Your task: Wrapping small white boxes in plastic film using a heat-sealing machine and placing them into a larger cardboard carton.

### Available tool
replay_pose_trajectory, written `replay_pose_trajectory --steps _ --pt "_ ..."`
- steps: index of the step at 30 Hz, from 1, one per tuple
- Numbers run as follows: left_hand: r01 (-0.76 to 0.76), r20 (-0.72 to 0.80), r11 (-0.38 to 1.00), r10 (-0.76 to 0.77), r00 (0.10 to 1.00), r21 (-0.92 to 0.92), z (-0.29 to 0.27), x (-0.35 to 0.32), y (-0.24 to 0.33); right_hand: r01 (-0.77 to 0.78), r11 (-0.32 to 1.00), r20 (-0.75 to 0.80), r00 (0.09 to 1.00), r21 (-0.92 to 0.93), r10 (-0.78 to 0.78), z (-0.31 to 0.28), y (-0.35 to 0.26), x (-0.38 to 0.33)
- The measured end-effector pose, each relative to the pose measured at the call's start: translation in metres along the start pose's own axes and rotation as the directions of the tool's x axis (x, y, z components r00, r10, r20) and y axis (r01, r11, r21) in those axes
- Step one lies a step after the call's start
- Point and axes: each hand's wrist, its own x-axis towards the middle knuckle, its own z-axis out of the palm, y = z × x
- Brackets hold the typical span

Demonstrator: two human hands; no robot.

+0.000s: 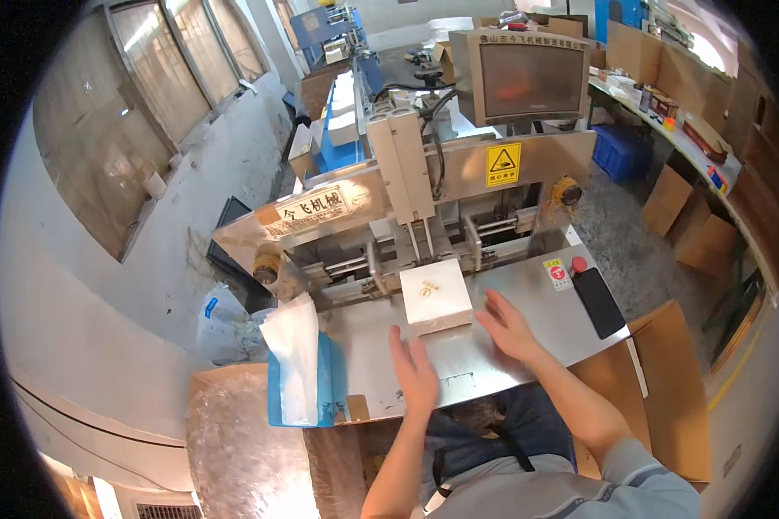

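A white square block (435, 292) with a small gold print on top sits on the metal worktable (363, 333), against the machine's front. I cannot tell whether it is a box or a stack of folded paper. My left hand (416, 374) hovers just before its near left corner, fingers stretched out and holding nothing. At its right side my right hand (508, 329) is open too, fingers pointing toward the block with a small gap between. To the left of my left hand, a blue holder (326, 381) carries white thin bags or sheets (294, 350).
Behind the block stands a packing machine (400, 164) with metal guides and a screen (531, 80). A black phone (599, 303) and a red button (578, 264) are at the table's right. Cardboard boxes (679, 372) and a plastic-covered carton (242, 432) flank the table.
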Motion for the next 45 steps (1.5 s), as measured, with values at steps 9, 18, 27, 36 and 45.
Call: replay_pose_trajectory --steps 9,18,27,36,45 --pt "0.239 0.095 0.964 -0.228 0.969 -0.119 0.015 0.088 -0.028 -0.020 0.989 -0.121 0.993 -0.143 0.003 0.025 0.013 0.039" --pt "0.444 0.272 0.697 -0.351 0.896 -0.563 0.018 0.045 -0.003 0.080 0.939 -0.062 0.996 0.334 -0.062 -0.005 -0.018 -0.016" --pt "0.507 0.451 0.747 -0.309 0.838 -0.430 0.073 0.034 0.004 0.140 0.652 -0.385 0.889 0.745 0.248 -0.096 -0.011 -0.089" --pt "0.422 0.259 0.838 -0.346 0.902 -0.347 0.009 0.223 -0.124 0.118 0.931 -0.853 0.452 0.346 0.260 -0.319 0.059 -0.262" --pt "0.202 0.282 0.974 -0.225 0.933 0.106 0.024 0.123 -0.034 -0.435 0.543 -0.511 0.199 0.718 0.836 -0.332 0.329 -0.482"
